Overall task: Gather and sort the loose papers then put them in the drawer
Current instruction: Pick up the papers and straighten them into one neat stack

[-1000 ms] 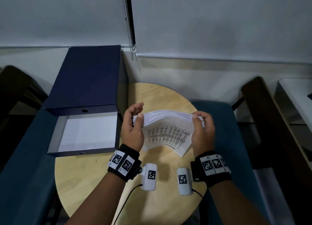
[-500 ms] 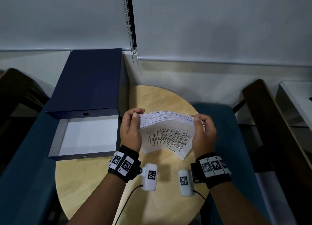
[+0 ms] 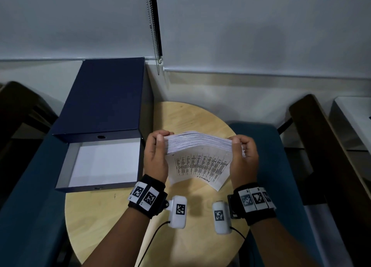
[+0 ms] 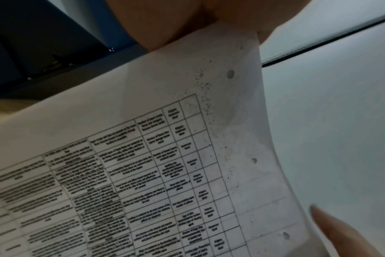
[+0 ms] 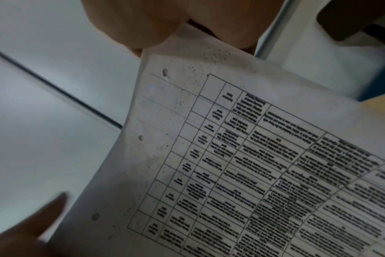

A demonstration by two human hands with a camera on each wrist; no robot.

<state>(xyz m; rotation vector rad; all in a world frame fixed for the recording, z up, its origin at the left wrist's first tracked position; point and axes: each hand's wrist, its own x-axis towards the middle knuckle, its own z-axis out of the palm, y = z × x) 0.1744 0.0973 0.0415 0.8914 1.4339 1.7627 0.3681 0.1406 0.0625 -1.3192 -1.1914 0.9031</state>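
A thick stack of white papers [image 3: 200, 144] is held on edge above the round wooden table [image 3: 124, 212], bowed upward in the middle. My left hand [image 3: 155, 152] grips its left end and my right hand [image 3: 244, 154] grips its right end. The front sheet [image 3: 200, 168] shows a printed table and hangs lower than the rest. In both wrist views that punched sheet [image 4: 165, 156] [image 5: 253, 156] fills the picture. The dark blue drawer box [image 3: 100, 106] stands to the left with its drawer [image 3: 104, 164] pulled open, white inside.
Blue upholstered seats [image 3: 30, 186] flank the table on both sides. A dark wooden frame [image 3: 321, 146] stands at the right. A blind's bead chain [image 3: 153, 30] hangs against the wall behind the table.
The stack has shifted slightly and its sheets have drawn closer together between the hands. Both hands keep their hold on the ends.
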